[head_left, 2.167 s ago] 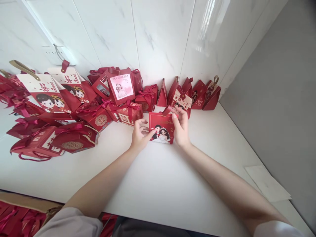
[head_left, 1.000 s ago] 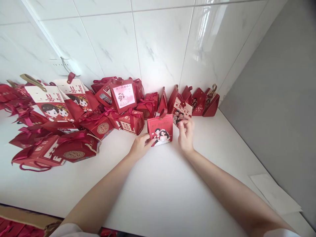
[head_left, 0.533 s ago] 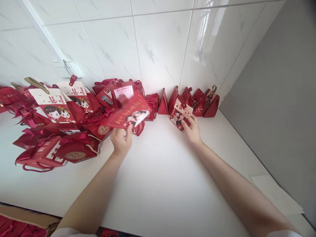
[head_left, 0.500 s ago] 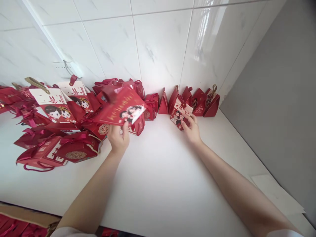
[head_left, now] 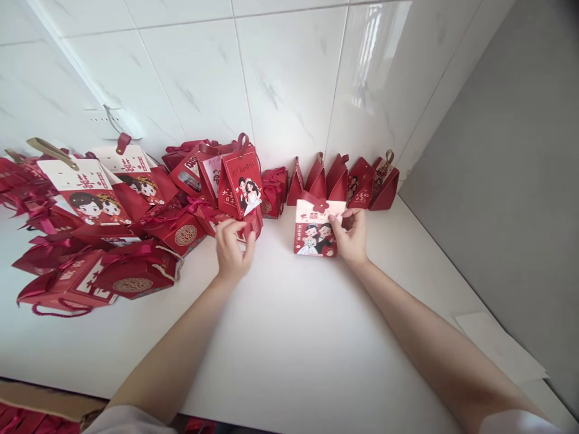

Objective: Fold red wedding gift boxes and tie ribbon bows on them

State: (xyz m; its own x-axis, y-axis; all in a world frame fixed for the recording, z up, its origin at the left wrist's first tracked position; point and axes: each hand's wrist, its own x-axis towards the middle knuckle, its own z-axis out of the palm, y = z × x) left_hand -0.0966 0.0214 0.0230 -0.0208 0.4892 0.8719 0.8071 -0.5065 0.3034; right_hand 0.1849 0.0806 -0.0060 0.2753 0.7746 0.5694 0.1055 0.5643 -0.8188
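Note:
Between the thumb and fingers of my right hand is a small red and white gift box with a cartoon couple and a red flower on its flap. My left hand holds nothing, its fingers curved and apart. Just beyond it stands a red gift box with a bridal couple printed on it and a loop handle, set among the piled boxes. A row of triangular red gift boxes lines the wall behind my right hand.
Many red gift boxes, including a hexagonal one with a rope handle, crowd the left of the white table. Tiled wall closes the back, a grey panel the right. White paper lies at right; a carton sits low left.
My left hand has let go of the red bridal-couple box, which now stands upright among the others. My right hand has brought its box slightly left and nearer, turning its front toward me.

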